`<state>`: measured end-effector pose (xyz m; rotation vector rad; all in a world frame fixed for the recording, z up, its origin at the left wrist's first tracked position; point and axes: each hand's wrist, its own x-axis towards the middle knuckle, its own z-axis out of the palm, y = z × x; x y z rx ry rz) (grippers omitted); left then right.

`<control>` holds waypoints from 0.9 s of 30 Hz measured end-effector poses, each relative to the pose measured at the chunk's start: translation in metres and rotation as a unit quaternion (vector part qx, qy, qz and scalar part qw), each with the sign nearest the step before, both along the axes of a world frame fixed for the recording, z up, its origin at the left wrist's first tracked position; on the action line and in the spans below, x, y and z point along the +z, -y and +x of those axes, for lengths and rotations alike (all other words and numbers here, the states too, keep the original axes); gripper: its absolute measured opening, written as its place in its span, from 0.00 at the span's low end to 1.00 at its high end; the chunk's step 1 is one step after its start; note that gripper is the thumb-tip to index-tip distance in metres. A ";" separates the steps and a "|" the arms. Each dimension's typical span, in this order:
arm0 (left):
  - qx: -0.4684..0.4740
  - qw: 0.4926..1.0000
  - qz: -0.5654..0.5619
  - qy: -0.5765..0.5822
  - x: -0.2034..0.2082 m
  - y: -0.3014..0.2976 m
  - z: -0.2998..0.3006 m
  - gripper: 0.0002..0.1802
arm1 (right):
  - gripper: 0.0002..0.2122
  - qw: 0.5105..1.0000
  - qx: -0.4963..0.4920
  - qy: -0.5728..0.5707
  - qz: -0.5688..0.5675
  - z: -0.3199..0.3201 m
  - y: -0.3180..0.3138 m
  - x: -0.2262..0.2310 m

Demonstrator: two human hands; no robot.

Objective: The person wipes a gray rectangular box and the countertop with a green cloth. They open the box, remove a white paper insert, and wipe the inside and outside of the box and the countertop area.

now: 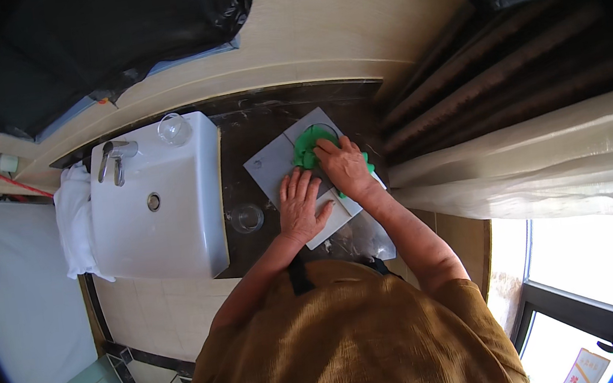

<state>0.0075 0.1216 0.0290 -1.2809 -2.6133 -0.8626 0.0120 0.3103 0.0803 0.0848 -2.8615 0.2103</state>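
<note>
Seen from above, a person in a mustard-coloured top is leaning over a dark worktop [239, 135] in the middle of the frame. Both forearms are coming up from the lower centre. The left hand [300, 206] is lying flat, fingers spread and holding nothing, pressing on a pale grey tray [273, 161] that is sitting at an angle on the worktop. The right hand [344, 168], just above and to the right of the left one, is pressing down on a bright green cloth [307, 146] that is resting on the upper part of the tray; the fingers are curled over the cloth, though whether they are gripping it or only pushing it cannot be told. The two hands are close together, nearly touching.

Just left of the left hand, a clear drinking glass [247, 218] is standing on the worktop. Further left, a white rectangular basin [175, 229] with a chrome tap [116, 159] is filling the centre-left of the frame, and a second clear glass [175, 128] is sitting at its upper right corner. A white towel [76, 225] is hanging along the basin's left side. On the right, pale and dark curtains [529, 158] are hanging beside a bright window [594, 257] in the lower right.
</note>
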 end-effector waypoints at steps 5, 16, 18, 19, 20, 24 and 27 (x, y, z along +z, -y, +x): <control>0.006 1.000 0.014 0.011 0.001 0.000 0.001 0.32 | 0.14 0.999 0.039 -0.019 -0.016 -0.009 -0.004 -0.015; 0.009 1.000 0.016 0.018 0.002 0.001 0.000 0.32 | 0.12 0.997 -0.047 -0.017 0.059 -0.027 -0.015 -0.018; 0.007 1.000 0.022 0.019 0.000 0.001 0.000 0.32 | 0.11 0.996 -0.061 -0.015 0.058 -0.022 -0.011 -0.016; 0.009 1.000 0.021 0.019 0.000 0.000 0.000 0.32 | 0.10 0.996 -0.070 -0.009 0.052 -0.018 -0.009 -0.015; 0.009 1.000 0.019 0.019 -0.001 0.000 0.000 0.32 | 0.09 0.996 -0.078 -0.002 0.046 -0.014 -0.005 -0.015; 0.015 1.000 0.010 0.019 -0.001 0.000 0.001 0.34 | 0.08 0.996 -0.092 -0.007 0.023 0.006 0.010 -0.015; 0.017 1.000 0.007 0.021 -0.003 -0.002 0.001 0.35 | 0.09 0.996 -0.091 -0.013 -0.018 0.014 0.020 -0.019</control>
